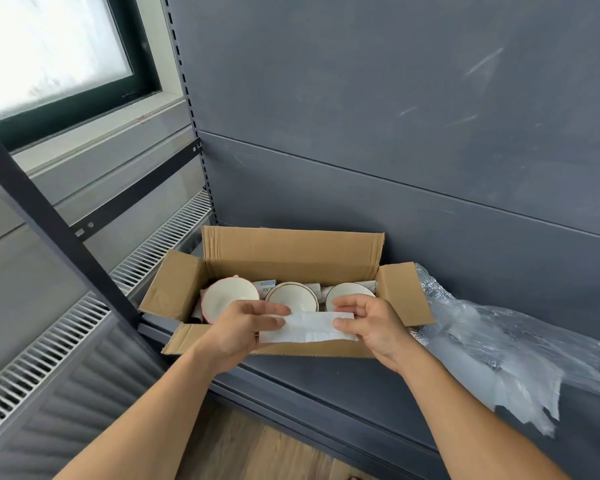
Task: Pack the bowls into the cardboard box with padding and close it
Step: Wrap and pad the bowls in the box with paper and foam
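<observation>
An open cardboard box [291,252] sits on a dark grey shelf, all its flaps spread out. Inside stand three white bowls in a row: a pink-rimmed bowl [227,296] at the left, a brown-rimmed bowl [290,296] in the middle, and a third bowl [349,291] at the right. Rolled white padding [267,284] is tucked behind and between them. Over the box's near edge, my left hand [239,327] and my right hand [371,323] each pinch one end of a folded white paper sheet [309,329], held flat between them.
A heap of clear bubble wrap and plastic film [499,341] lies on the shelf right of the box. The shelf's grey back panel [395,133] rises behind. A black upright post [59,230] and a radiator grille [66,327] are at the left, under a window.
</observation>
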Demonstrator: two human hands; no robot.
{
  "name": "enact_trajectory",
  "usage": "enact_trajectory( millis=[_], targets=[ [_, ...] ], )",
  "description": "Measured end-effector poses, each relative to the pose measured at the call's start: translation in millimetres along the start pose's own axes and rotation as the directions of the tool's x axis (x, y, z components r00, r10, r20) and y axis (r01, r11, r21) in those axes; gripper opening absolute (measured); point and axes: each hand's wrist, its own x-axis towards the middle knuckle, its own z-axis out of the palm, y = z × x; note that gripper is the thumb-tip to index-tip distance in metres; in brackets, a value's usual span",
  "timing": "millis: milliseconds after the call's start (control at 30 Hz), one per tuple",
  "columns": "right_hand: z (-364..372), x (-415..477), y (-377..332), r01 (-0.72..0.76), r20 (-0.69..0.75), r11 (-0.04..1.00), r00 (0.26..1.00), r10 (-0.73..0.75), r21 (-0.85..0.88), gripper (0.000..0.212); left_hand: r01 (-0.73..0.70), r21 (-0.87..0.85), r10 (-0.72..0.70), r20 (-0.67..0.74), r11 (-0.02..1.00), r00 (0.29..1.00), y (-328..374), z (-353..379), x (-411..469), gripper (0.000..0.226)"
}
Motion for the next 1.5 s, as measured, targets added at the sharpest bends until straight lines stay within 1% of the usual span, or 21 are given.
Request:
enact_trajectory(
  millis=[67, 133, 200, 233, 333, 433, 467, 567, 667, 733, 833, 867, 933, 1000, 1033, 1100, 1167, 1233, 1333, 1400, 1500],
  targets=[
    [3.7, 5.3, -0.1, -0.006, 0.034, 0.999, 0.999, 0.008, -0.043, 0.032, -0.073, 0.179, 0.087, -0.074, 0.981, 0.993, -1.8, -2.7, 3.7, 0.027],
    [8.3, 11.8, 0.9, -0.048, 0.086, 0.998, 0.995, 0.052, -0.044, 0.026, -0.133, 0.278, 0.168, -0.106, 0.951, 0.98, -3.4, -7.3, 8.5, 0.034],
    [14.2, 14.9, -1.8, -0.126, 0.137, 0.992, 0.983, 0.125, 0.002, 0.019, -0.149, 0.317, 0.2, -0.132, 0.936, 0.971, -3.2, -13.2, 11.0, 0.034],
    [17.2, 15.9, -3.7, -0.155, 0.145, 0.988, 0.978, 0.15, 0.026, 0.019, -0.149, 0.334, 0.207, -0.144, 0.931, 0.968, -2.4, -16.2, 11.6, 0.03],
    [25.6, 20.4, -7.7, -0.152, 0.109, 0.984, 0.984, 0.142, 0.09, 0.018, -0.154, 0.359, 0.213, -0.132, 0.921, 0.968, 0.7, -23.8, 10.0, 0.016],
    [32.4, 27.0, -7.7, -0.111, 0.064, 0.988, 0.992, 0.105, 0.105, 0.018, -0.126, 0.215, 0.149, -0.094, 0.968, 0.984, 2.5, -29.3, 6.8, 0.01],
    [34.3, 28.6, -8.2, -0.107, 0.063, 0.988, 0.993, 0.1, 0.112, 0.018, -0.114, 0.172, 0.133, -0.103, 0.979, 0.986, 2.7, -30.1, 6.1, 0.009],
    [37.7, 33.2, -12.0, -0.112, 0.073, 0.982, 0.992, 0.102, 0.152, 0.019, -0.115, 0.139, 0.14, -0.187, 0.984, 0.972, 2.0, -29.7, 7.0, 0.012],
    [35.7, 37.9, -14.8, -0.147, 0.109, 0.974, 0.986, 0.129, 0.171, 0.02, -0.089, 0.06, 0.102, -0.248, 0.994, 0.963, 2.9, -27.5, 7.7, 0.016],
    [30.7, 42.6, -15.6, -0.158, 0.149, 0.973, 0.98, 0.134, 0.166, 0.02, -0.063, 0.017, 0.065, -0.244, 0.998, 0.968, 4.8, -28.1, 9.0, 0.017],
    [25.1, 52.0, -18.9, -0.174, 0.23, 0.964, 0.965, 0.126, 0.201, 0.015, -0.076, -0.046, 0.063, -0.24, 0.996, 0.969, 9.8, -27.2, 9.3, 0.014],
    [25.7, 55.3, -19.5, -0.168, 0.244, 0.966, 0.963, 0.118, 0.196, 0.014, -0.083, -0.001, 0.08, -0.259, 0.997, 0.963, 11.1, -26.9, 8.9, 0.013],
    [29.5, 62.0, -20.3, -0.113, 0.237, 0.989, 0.967, 0.088, 0.094, 0.011, -0.07, 0.257, 0.152, -0.315, 0.964, 0.937, 12.7, -28.0, 11.5, 0.013],
    [34.2, 68.7, -19.2, -0.026, 0.222, 0.998, 0.974, 0.037, -0.05, 0.013, -0.017, 0.514, 0.233, -0.358, 0.858, 0.904, 15.0, -31.0, 16.9, 0.014],
    [36.6, 71.8, -18.9, 0.012, 0.214, 0.994, 0.977, 0.012, -0.111, 0.015, 0.001, 0.584, 0.271, -0.378, 0.812, 0.885, 16.8, -32.1, 19.5, 0.016],
    [41.4, 77.2, -20.0, 0.077, 0.208, 0.976, 0.978, -0.033, -0.203, 0.016, 0.022, 0.653, 0.327, -0.407, 0.757, 0.853, 20.0, -34.4, 22.9, 0.018],
    [48.1, 83.2, -19.2, 0.125, 0.209, 0.953, 0.976, -0.067, -0.277, 0.018, 0.051, 0.721, 0.363, -0.406, 0.691, 0.838, 24.1, -36.9, 23.9, 0.016],
    [56.5, 88.7, -14.6, 0.138, 0.217, 0.938, 0.974, -0.07, -0.319, 0.02, 0.084, 0.774, 0.373, -0.394, 0.627, 0.84, 26.5, -43.2, 25.9, 0.017],
    [68.3, 95.1, -7.3, 0.157, 0.225, 0.906, 0.972, -0.071, -0.394, 0.018, 0.124, 0.814, 0.338, -0.368, 0.568, 0.866, 23.8, -55.9, 32.4, 0.019],
    [74.3, 100.0, -2.2, 0.118, 0.218, 0.907, 0.976, -0.029, -0.405, 0.018, 0.144, 0.832, 0.294, -0.344, 0.536, 0.891, 18.3, -64.0, 39.1, 0.021],
    [82.5, 104.8, 8.2, 0.016, 0.212, 0.91, 0.974, 0.079, -0.415, 0.017, 0.199, 0.857, 0.214, -0.332, 0.475, 0.919, 9.7, -75.7, 50.2, 0.024]
  ],
)
